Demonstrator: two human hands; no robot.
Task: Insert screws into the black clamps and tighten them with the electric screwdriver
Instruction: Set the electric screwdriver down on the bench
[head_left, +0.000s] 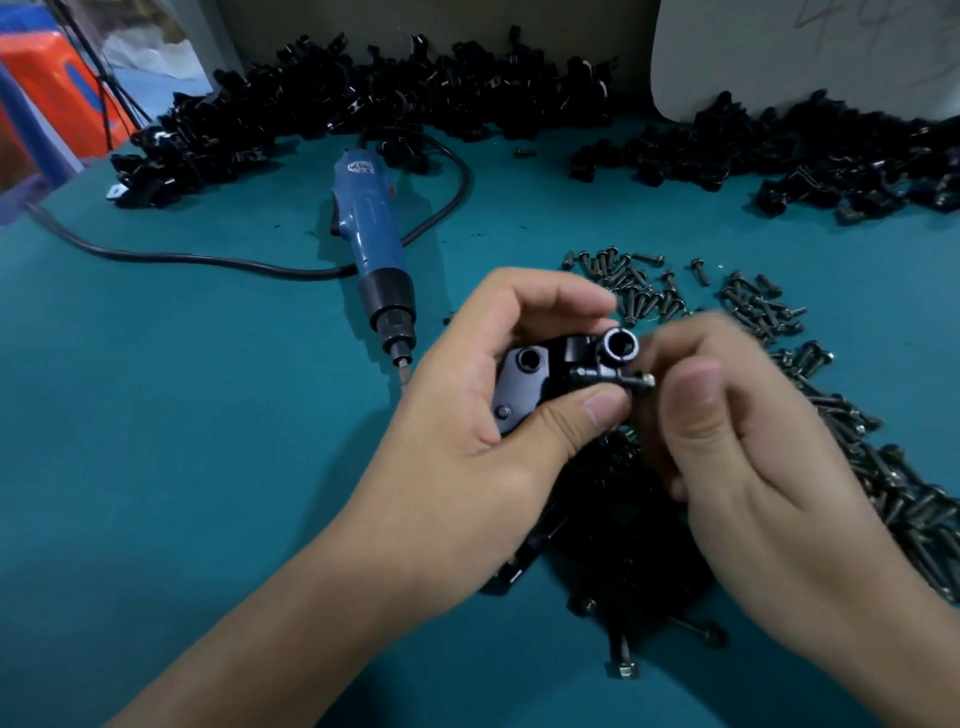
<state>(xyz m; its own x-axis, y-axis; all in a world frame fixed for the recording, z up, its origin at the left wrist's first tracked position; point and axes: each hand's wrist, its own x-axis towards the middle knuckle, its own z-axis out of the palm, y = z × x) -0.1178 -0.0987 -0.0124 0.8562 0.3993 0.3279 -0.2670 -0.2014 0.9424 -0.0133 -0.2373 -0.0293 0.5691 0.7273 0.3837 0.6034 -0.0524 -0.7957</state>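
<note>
My left hand (467, 395) grips a black clamp (550, 374) above the teal table, thumb below and fingers curled over its top. A round bore on the clamp faces me. My right hand (737, 431) pinches a dark screw (638, 382) whose tip sits at the clamp's right side hole. The blue electric screwdriver (371, 244) lies on the table to the upper left of my hands, bit pointing toward me, with no hand on it. Loose screws (753, 306) are scattered right of and behind my hands.
Heaps of black clamps run along the back of the table (322, 104) and at the far right (810, 156). More black clamps (623, 545) lie under my hands. The screwdriver's black cable (208, 257) loops across the left side. A white board (779, 52) leans at the back right.
</note>
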